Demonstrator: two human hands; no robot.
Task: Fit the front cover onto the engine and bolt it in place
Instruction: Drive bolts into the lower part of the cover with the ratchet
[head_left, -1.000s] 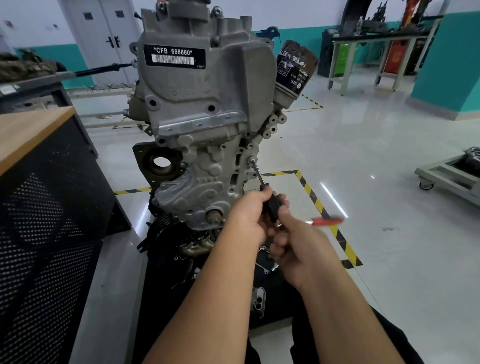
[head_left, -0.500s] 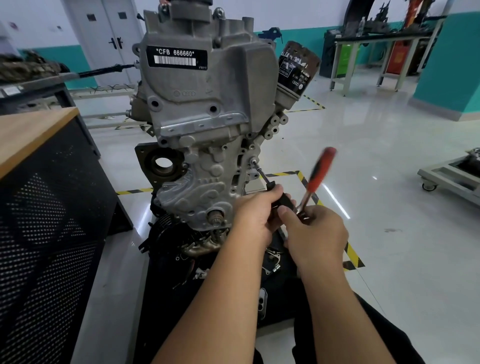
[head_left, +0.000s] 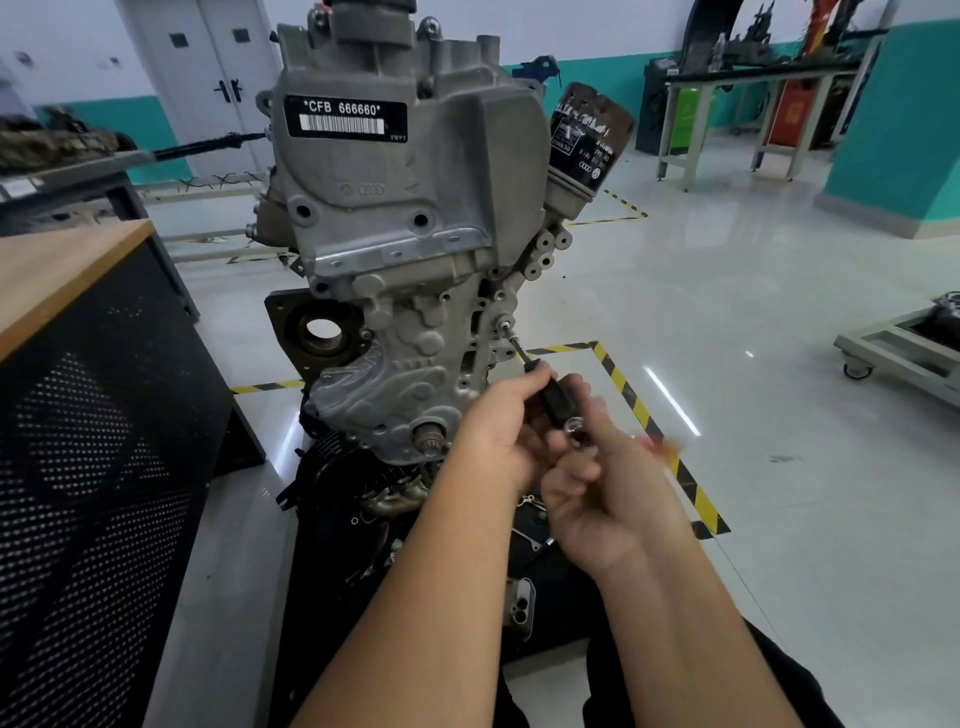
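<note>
The front cover (head_left: 395, 358) sits against the face of the upright engine (head_left: 410, 171), a bolt (head_left: 503, 324) at its right edge met by the ratchet's extension (head_left: 519, 349). The left hand (head_left: 498, 436) grips the black socket end, and the right hand (head_left: 602, 499) closes around the blurred red handle (head_left: 657, 446), beside the yellow-black floor tape (head_left: 623, 384)

Glossy pale floor (head_left: 727, 322) with hazard tape (head_left: 660, 436), teal-banded walls (head_left: 893, 130), grey double doors (head_left: 208, 88).

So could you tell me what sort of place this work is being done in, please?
Most likely an automotive training workshop. A bare engine stands on a stand inside a bay marked by yellow-black floor tape, and metal workbenches loaded with parts line the far wall.
</note>
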